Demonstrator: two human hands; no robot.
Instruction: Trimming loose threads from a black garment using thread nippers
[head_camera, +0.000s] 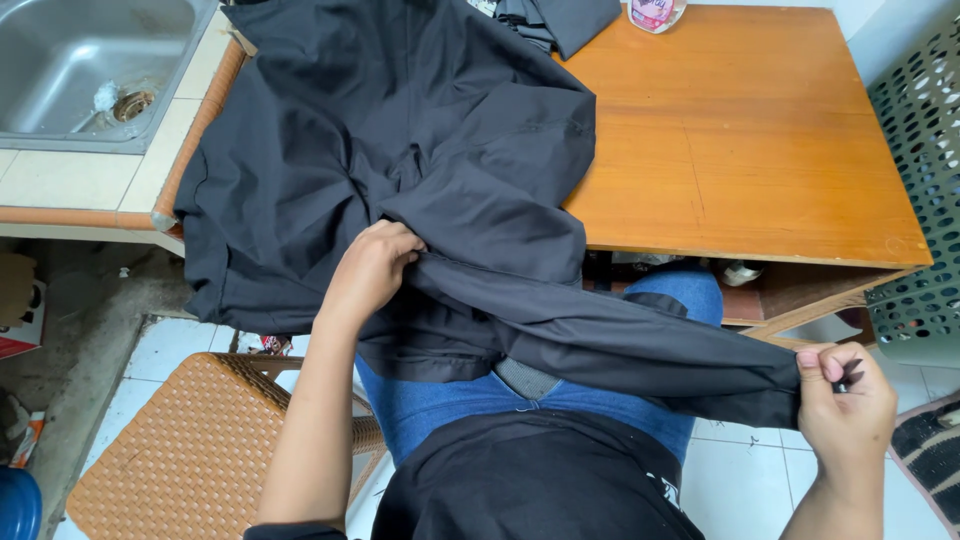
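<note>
Head view: a black jacket (400, 150) lies spread over the near left part of the wooden bench (760, 150), its body partly hanging over the front edge and toward the tiled counter with the steel sink (70, 70). One sleeve (620, 345) is drawn out to the right, off the bench and across the person's lap in blue jeans (450, 405).

The left hand (372, 268) is closed on the cloth where the sleeve meets the body, fingers curled into the fold. The right hand (845, 400) is closed in a pinch on the cuff end, thumb on top, with the sleeve taut between the two hands.

To do this step well, I judge that both grips should stay firm and the pull even, so the sleeve runs flat without a twist along its seam. The left hand works best as the fixed anchor, or the body of the jacket may slide off the bench. A woven stool (190, 440) stands below on the left, a perforated green basket (920, 200) at the right edge, and more dark folded cloth (560, 18) at the far side.
</note>
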